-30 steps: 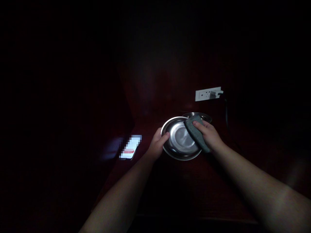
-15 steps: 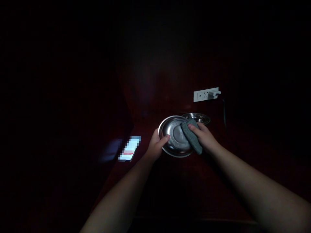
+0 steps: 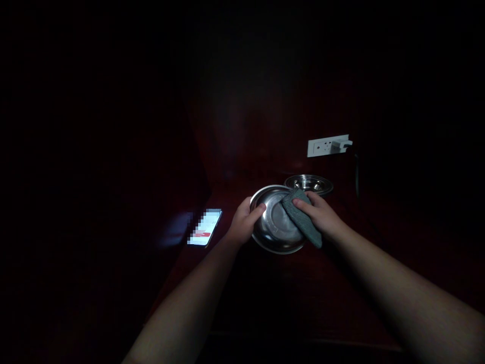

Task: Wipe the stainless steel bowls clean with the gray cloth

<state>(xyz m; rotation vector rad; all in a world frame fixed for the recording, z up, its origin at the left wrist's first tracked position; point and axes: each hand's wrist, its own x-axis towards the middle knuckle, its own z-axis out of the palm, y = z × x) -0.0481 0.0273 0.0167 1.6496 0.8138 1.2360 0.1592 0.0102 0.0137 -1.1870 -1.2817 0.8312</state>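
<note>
The scene is very dark. My left hand (image 3: 245,221) grips the left rim of a shiny steel plate (image 3: 275,230), thumb over the edge, and holds it tilted above a dark red wooden surface (image 3: 322,283). My right hand (image 3: 319,216) presses a grey-green cloth (image 3: 303,222) against the right side of the plate's inner face, fingers closed on the cloth. A second steel dish (image 3: 308,183) rests on the surface just behind the held plate.
A lit phone (image 3: 205,227) lies on the surface to the left of my left hand. A white wall socket (image 3: 328,145) with a plug and a dark cable sits on the back panel at the right. Everything else is in darkness.
The plate has tipped more edge-on and looks smaller than a second ago. My right hand and the cloth slid leftward across its face. The view shifted slightly.
</note>
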